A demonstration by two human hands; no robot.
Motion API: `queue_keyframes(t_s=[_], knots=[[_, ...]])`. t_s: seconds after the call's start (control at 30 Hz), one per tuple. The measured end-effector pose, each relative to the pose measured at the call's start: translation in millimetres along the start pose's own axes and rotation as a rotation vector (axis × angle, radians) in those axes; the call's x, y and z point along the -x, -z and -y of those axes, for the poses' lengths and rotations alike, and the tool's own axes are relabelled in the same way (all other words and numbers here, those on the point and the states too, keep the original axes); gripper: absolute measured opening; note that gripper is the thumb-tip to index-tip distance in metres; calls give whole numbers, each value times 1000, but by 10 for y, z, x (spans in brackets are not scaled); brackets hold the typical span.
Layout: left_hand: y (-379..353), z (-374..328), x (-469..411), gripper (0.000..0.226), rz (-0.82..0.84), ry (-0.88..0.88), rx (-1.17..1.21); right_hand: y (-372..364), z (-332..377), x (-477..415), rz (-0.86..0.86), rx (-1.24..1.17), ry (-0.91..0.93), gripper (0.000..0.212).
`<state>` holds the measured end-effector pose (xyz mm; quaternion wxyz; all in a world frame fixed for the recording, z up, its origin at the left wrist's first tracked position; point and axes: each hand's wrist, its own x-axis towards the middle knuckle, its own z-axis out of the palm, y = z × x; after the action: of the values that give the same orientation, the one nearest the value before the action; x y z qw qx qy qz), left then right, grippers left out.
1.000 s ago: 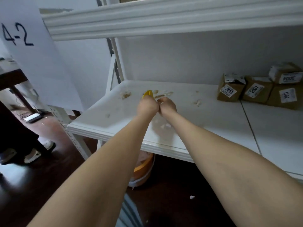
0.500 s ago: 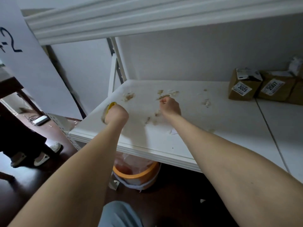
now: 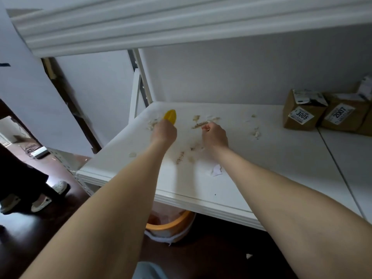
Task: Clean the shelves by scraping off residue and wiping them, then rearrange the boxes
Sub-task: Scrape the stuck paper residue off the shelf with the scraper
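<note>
L hand (image 3: 164, 132) clamped on yellow scraper (image 3: 170, 116), tip over shelf (image 3: 261, 158) nr left-rear smears. R hand (image 3: 215, 136) curled, fingertips at residue strip (image 3: 199, 124); can't tell if pinching. Box 3005 (image 3: 300, 114), box 2007 (image 3: 340, 116) rear right.

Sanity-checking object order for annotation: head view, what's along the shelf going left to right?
On the shelf: left hand gripping the yellow scraper → right hand → residue clump → box 3005 → box 2007. The residue strip overlaps the right hand, so it is omitted.
</note>
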<state>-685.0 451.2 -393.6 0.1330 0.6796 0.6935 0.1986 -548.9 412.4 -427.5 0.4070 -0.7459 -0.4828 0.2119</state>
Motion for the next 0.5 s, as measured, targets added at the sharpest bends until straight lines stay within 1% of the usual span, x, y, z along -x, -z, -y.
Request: queue_keyframes(t_s=[0.03,0.1,0.27,0.33,0.4,0.43,0.5], knots=[[29,93,-58,32,-52,23,-20,-3,5,-11,-6,6,2,27],[88,278,-180,35,-105,60,-44,-24,10,-46,-15,8,14,27],[140,549,-473,39,-160,163,-83,-79,-22,-169,-47,26,13,26],[146,588,-563,38,-132,187,-93,-88,-41,-240,-67,42,0,26],[133,627,-670,40,-89,158,-100,-95,-61,-305,-75,62,-11,26],[97,649,-751,46,-72,146,-78,-100,-73,-329,-74,68,-10,26],[5,649,-877,68,-10,149,-26,-108,-97,-376,-73,69,-1,27]])
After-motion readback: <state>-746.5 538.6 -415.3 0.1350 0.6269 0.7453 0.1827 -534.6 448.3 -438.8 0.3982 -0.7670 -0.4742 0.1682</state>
